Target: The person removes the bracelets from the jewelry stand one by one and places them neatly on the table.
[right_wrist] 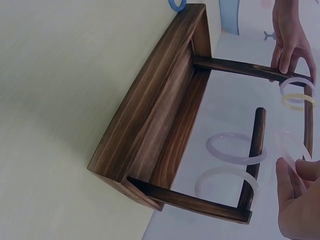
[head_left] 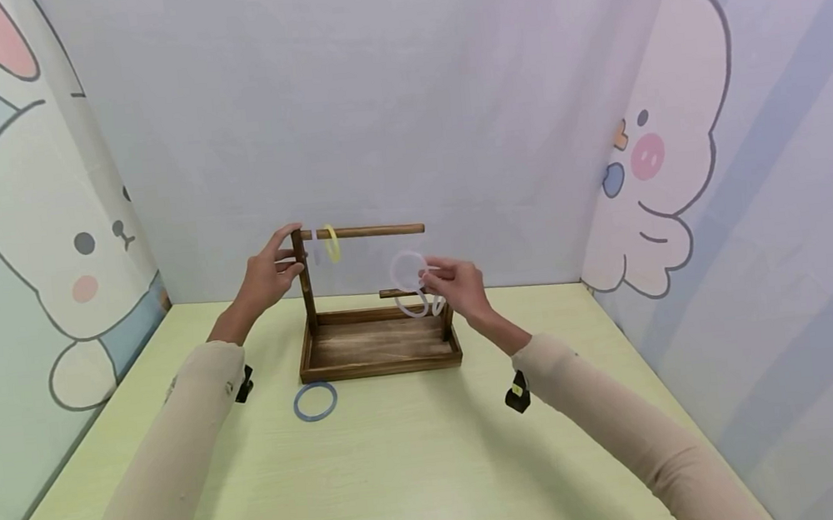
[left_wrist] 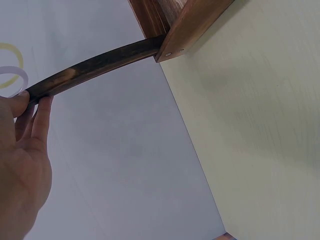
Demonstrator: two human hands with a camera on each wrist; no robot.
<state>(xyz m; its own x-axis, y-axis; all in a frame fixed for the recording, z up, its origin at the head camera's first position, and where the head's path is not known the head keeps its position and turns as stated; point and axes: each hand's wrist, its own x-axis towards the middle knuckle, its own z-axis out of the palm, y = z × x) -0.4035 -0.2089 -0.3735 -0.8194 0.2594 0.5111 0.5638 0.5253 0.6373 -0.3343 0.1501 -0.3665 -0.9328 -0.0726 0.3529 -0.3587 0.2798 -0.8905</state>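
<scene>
A brown wooden rack has a tray base [head_left: 382, 370], a tall left post [head_left: 307, 291] and a long upper bar [head_left: 379, 231]. My left hand [head_left: 266, 276] grips that post near its top, thumb and fingers on either side. Beside it, a lavender bangle [right_wrist: 283, 90] and a yellow bangle [head_left: 334, 244] hang from the upper bar. Between thumb and fingers, my right hand [head_left: 458, 286] pinches a pale translucent bangle [head_left: 406, 253] below the upper bar, off its free end. From the shorter lower bar [right_wrist: 258, 132] hang a lavender bangle [right_wrist: 232, 160] and a white bangle [right_wrist: 225, 171].
A blue bangle [head_left: 316, 418] lies flat on the pale yellow-green table [head_left: 377, 473], in front of the tray's left corner. Fabric walls with cartoon animals [head_left: 684, 142] enclose the back and sides. The back wall [head_left: 385, 87] rises close behind the rack.
</scene>
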